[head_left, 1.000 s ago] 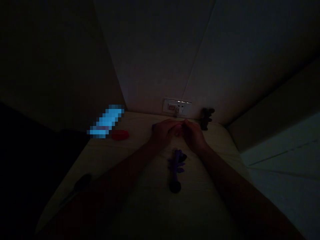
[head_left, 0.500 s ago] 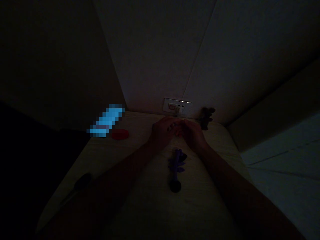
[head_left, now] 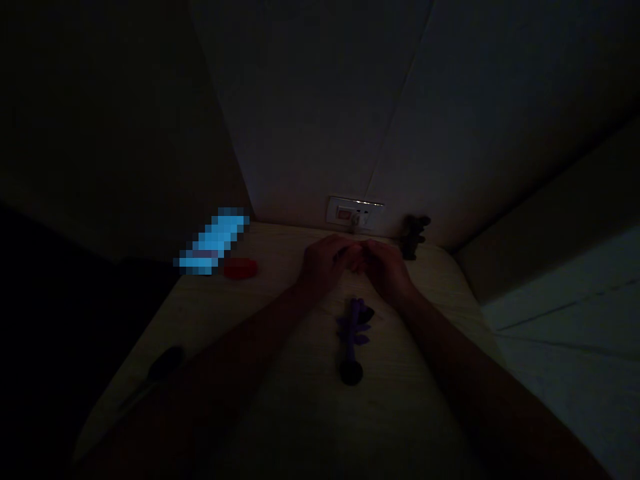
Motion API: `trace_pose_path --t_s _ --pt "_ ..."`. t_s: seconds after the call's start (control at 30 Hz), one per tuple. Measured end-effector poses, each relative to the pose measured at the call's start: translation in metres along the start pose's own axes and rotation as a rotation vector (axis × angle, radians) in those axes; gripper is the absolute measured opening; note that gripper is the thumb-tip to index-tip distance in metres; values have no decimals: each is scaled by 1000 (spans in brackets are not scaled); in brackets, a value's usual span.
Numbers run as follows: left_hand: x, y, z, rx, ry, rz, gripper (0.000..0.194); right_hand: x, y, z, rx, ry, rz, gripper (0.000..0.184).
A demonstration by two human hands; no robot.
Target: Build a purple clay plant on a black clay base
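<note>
- Our left hand (head_left: 321,265) and right hand (head_left: 389,268) meet at the far side of the surface (head_left: 395,373), just below the wall socket (head_left: 345,213).
- Our fingers curl inward with little room between the two hands; it is too dark to tell whether they hold anything.
- The purple item (head_left: 351,333) lies on the surface, apart from both hands, on our body's side of them and between our forearms.
- Its long axis runs roughly away from us: the dark round end (head_left: 351,373) is nearest us, the slimmer end towards our fingers.
- Neither hand looks clearly nearer to it; as we judge, reaching it from here would mean drawing back towards ourselves, not sideways.
</note>
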State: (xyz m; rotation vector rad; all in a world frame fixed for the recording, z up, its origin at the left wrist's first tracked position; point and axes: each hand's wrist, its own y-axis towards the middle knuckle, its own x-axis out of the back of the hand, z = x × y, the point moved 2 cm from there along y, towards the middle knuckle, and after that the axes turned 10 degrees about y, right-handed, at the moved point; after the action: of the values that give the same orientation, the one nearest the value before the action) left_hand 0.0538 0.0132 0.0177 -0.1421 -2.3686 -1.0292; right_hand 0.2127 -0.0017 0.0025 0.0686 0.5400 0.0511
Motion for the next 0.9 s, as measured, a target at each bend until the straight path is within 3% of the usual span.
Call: trace_pose_path --t_s 0.47,0.57,0.9 --pt "-1 -2 5 140 -84 -57 16 -1 -2 1 7 -30 -38 31" --pt "-1 -3 6 108 -64 -50 11 1 -2 0 10 -82 -44 33" --pt "-3 -3 6 12 -17 -2 30 6 0 -5 -5 -162 -68 32"
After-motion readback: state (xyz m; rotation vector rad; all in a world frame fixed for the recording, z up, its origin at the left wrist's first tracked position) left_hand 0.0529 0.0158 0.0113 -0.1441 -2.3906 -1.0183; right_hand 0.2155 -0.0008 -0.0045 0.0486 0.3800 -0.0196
